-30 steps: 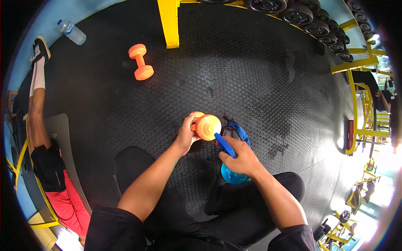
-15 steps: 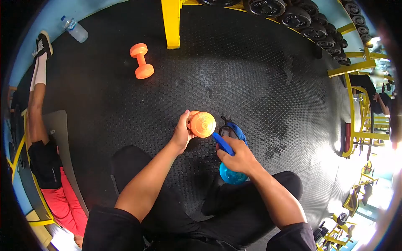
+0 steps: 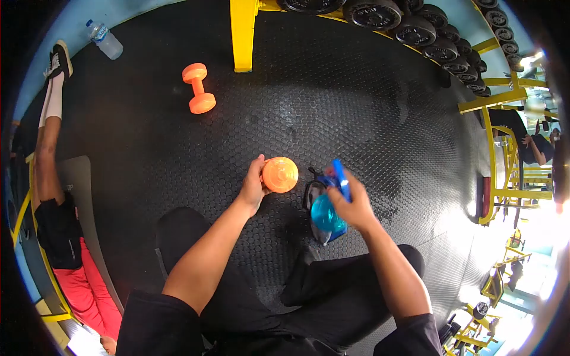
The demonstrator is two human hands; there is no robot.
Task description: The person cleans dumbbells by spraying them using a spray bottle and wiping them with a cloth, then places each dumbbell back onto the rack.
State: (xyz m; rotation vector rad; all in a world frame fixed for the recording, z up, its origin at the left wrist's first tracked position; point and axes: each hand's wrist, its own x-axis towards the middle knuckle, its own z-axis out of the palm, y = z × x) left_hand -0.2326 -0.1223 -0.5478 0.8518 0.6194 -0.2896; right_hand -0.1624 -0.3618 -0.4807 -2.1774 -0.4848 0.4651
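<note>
In my left hand (image 3: 254, 187) is an orange dumbbell (image 3: 280, 175), held with one round end facing up at me. My right hand (image 3: 351, 204) is wrapped round a blue spray bottle (image 3: 328, 213), whose body is clear turquoise and whose blue trigger head points up and away. The bottle hangs over a small black and blue pouch (image 3: 317, 193) on the floor, partly hidden behind it. A second orange dumbbell (image 3: 198, 88) lies on the mat farther ahead, to the left.
A rack of black dumbbells (image 3: 415, 31) on a yellow frame (image 3: 242, 35) runs along the far right. A water bottle (image 3: 105, 40) lies at the far left. A person in red trousers (image 3: 89, 285) lies on a grey mat (image 3: 83, 190) at left; another person (image 3: 537, 142) is at right.
My right hand has drawn the spray bottle away from the dumbbell, to the right, and turned it more upright. The left hand still holds the dumbbell, shifted slightly left.
</note>
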